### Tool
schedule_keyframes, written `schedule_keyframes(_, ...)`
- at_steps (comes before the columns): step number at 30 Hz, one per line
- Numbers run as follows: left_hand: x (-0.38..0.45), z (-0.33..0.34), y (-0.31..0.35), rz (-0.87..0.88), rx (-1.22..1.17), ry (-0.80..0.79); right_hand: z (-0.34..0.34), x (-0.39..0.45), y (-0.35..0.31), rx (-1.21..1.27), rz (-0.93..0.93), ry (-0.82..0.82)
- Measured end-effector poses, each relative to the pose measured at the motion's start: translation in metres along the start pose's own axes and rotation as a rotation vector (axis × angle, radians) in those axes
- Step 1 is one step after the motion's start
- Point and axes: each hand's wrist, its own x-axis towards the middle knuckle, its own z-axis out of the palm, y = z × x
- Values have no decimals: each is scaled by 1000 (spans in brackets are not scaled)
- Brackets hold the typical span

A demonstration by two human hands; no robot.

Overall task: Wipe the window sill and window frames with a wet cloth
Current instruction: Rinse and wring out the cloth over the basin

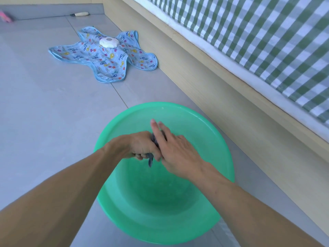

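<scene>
Okay, step in hand looks like wringing: both hands over the green basin [210, 122], which sits on the grey tiled floor [44, 113] just beside a wooden bed base [204, 77]. The cloth [151, 160], dark blue-grey and bunched, is held above the middle of the basin; only a twisted tail below the hands and a bit between them shows. Left hand [140, 145] is fisted tight round the cloth. Right hand [175, 150] lies against the cloth from the other side with at least two fingers [154, 127] out straight; whether the thumb or lower fingers curl round the cloth is hidden, so I cannot tell its hold. Water in the basin: likely, the bottom looks glossy, but the level is unclear.

No window sill or frame in view, so wiping has not started by my read. Next move calls for finishing the squeeze so the cloth is damp not dripping, then carrying it to the window, wherever that is.

Counts: one basin, one wiping cloth, two hands. One patterned blue fabric mat [106, 59] spread on the floor farther off, one white round object [109, 42] on it. One brush-like tool [80, 14] by the far wall, one pink thing [5, 17] at the left edge, too blurred to name. One checked green-and-white sheet [267, 41] on the bed
</scene>
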Motion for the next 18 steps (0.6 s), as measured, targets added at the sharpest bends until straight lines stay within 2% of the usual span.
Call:
schedule_keyframes(2, -1, 1, 4, 7, 94, -113, 4, 2, -2, -71, -25, 127)
schedule_keyframes(4, 0, 3, 6, 33, 323, -107, 3, 4, -5, -171, -24, 225)
schedule_keyframes(6, 3, 10, 5, 43, 503, -34, -3, 4, -10, -222, 25, 152)
schedule_keyframes(10, -6, 26, 2, 95, 1055, 423, -2, 8, -15, -42, 194, 17)
schedule_keyframes(11, -6, 28, 0, 100, 1158, 490, -2, 9, -15, -4, 222, 7)
schedule_keyframes(14, -4, 26, -5, 144, 1322, 568, -6, 18, -13, 189, 295, -103)
schedule_keyframes(16, -6, 24, -8, 176, 1367, 578, -4, 26, -7, 351, 327, -253)
schedule_keyframes(18, -11, 25, -6, 176, 1365, 582, -2, 30, -3, 429, 334, -301)
